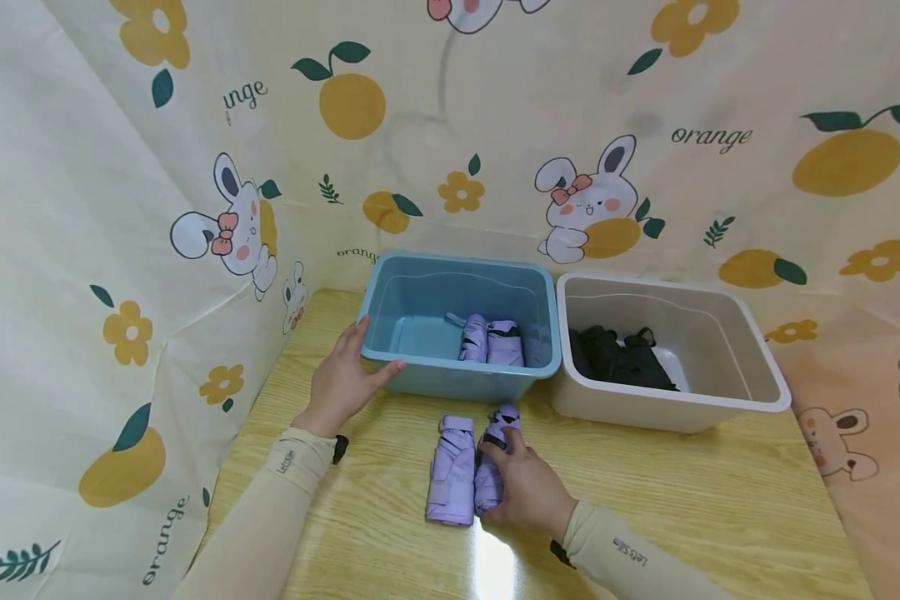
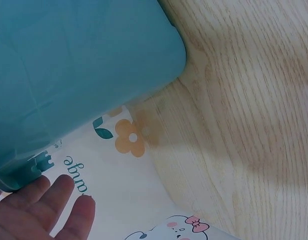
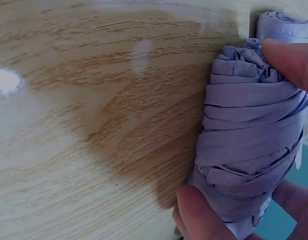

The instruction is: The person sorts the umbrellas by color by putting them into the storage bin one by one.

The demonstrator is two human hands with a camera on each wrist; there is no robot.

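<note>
On the table, my right hand [image 1: 528, 487] grips a rolled purple folding umbrella [image 1: 487, 482]. The right wrist view shows the fingers and thumb around the wound fabric of this umbrella [image 3: 248, 130]. A second purple umbrella [image 1: 452, 479] lies just left of it, side by side. My left hand [image 1: 345, 379] rests at the front left corner of the blue bin [image 1: 450, 363], thumb over the front rim, other fingers along the left side. In the left wrist view, spread fingers [image 2: 59, 195] meet the rim. Inside the bin, two more purple umbrellas [image 1: 505, 346] lie together at the right.
A beige bin [image 1: 675, 400] stands right beside the blue one, with black fabric items [image 1: 622, 360] inside at its left. Behind both bins hangs a printed cloth [image 1: 495, 108], which also lines the left side. The wooden table [image 1: 375, 517] extends in front.
</note>
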